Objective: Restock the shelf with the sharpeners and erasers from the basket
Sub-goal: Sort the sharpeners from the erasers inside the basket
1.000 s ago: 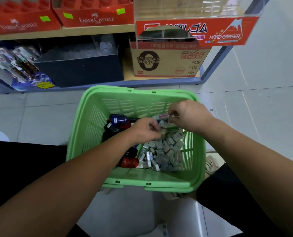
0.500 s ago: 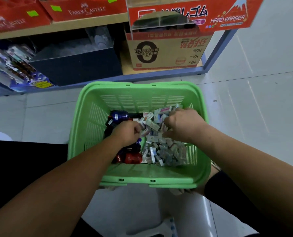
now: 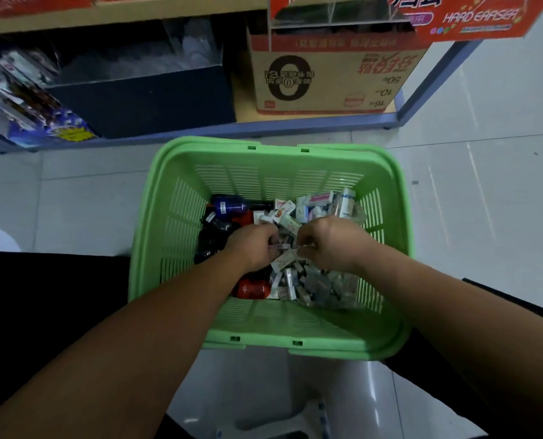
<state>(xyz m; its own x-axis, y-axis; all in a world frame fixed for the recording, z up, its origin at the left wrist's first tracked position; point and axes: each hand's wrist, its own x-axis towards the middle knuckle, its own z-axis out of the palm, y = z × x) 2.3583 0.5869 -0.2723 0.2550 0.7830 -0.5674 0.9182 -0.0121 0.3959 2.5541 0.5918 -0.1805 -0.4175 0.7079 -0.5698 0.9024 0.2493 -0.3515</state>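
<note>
Reaching into green slotted plastic basket (image 3: 181, 248), both hands knuckles-up, fingers curled down into pile. Left hand (image 3: 254, 245) grips small wrapped erasers (image 3: 314, 283), pack edge showing at fingertips. Right hand (image 3: 333, 242) just beside it, pinching packs from same heap. Erasers heaped under and right of hands, more beyond by far basket wall. Dark blue, black and red barrel-shaped sharpeners (image 3: 251, 288) left of hands. Beyond basket, white tiled floor (image 3: 89, 201), then blue-framed shelf (image 3: 200, 134) with brown cardboard box (image 3: 327, 80) ahead of right hand.
</note>
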